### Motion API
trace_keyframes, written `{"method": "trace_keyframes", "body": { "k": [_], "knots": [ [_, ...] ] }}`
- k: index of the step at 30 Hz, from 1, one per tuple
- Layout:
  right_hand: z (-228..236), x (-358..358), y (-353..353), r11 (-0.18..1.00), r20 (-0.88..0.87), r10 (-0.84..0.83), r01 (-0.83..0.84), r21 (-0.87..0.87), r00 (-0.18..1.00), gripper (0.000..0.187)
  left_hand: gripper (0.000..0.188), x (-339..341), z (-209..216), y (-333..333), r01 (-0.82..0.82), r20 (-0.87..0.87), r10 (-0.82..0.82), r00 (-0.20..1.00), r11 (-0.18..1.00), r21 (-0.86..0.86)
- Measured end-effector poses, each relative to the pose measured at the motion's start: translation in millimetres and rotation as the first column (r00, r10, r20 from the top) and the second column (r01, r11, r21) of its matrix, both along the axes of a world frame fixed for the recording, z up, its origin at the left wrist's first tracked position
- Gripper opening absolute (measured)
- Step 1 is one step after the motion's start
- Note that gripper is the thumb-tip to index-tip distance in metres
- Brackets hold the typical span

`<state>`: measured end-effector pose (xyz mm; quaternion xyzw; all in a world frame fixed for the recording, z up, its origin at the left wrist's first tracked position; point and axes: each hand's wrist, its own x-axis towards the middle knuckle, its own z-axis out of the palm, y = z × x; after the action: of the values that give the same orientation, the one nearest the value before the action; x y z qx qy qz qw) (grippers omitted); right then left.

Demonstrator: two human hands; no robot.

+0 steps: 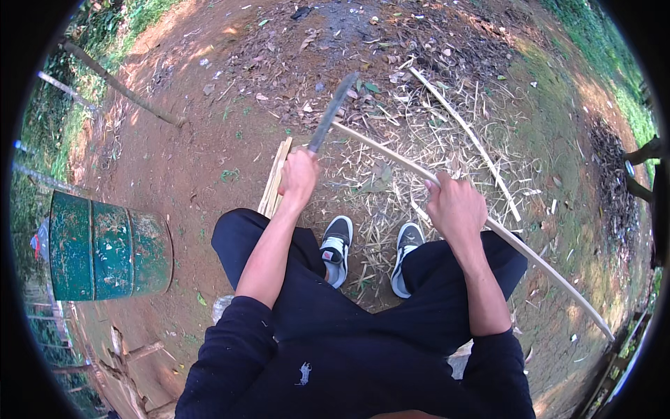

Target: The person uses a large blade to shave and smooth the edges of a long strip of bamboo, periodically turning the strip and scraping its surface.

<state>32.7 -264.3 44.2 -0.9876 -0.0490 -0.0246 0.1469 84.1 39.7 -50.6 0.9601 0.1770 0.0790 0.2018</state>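
My left hand (299, 174) is closed round the handle of a machete (333, 112), its long dark blade pointing up and away from me. In my right hand (457, 207) is a long, pale wooden strip (551, 274), gripped partway along. The strip slants from near the blade at its far end, across my right knee, to the lower right. Where the blade and the strip's far end come together, I cannot tell whether they touch. The machete's handle is hidden inside my left fist.
Pale shavings (447, 140) litter the soil before my shoes. Another long strip (474, 140) lies on them at the right. Several cut strips (274, 178) lie beside my left knee. A rusty green drum (112, 244) stands left, below a thin post (125, 85).
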Motion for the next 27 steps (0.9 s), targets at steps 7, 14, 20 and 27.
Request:
{"method": "trace_keyframes", "body": {
  "k": [7, 14, 20, 27],
  "knots": [
    [2, 13, 5, 0.986, 0.013, -0.030, 0.028, 0.166, 0.999, 0.025, 0.017, -26, 34, -20, 0.086, 0.286, 0.010, 0.958, 0.943, -0.321],
    [13, 13, 12, 0.958, -0.034, -0.037, 0.046, 0.283, 0.999, 0.027, 0.017, -54, 30, -69, 0.323, 0.169, -0.296, 0.940, 0.933, -0.161],
    [17, 9, 13, 0.980, -0.008, -0.053, 0.053, 0.190, 0.999, 0.027, 0.017, -47, 29, -68, 0.306, 0.161, -0.273, 0.948, 0.920, -0.243],
    [12, -3, 14, 0.997, 0.092, 0.000, -0.008, 0.079, 0.996, 0.026, 0.019, -6, 16, -10, 0.077, 0.102, -0.052, 0.993, 0.965, -0.249]
  ]
}}
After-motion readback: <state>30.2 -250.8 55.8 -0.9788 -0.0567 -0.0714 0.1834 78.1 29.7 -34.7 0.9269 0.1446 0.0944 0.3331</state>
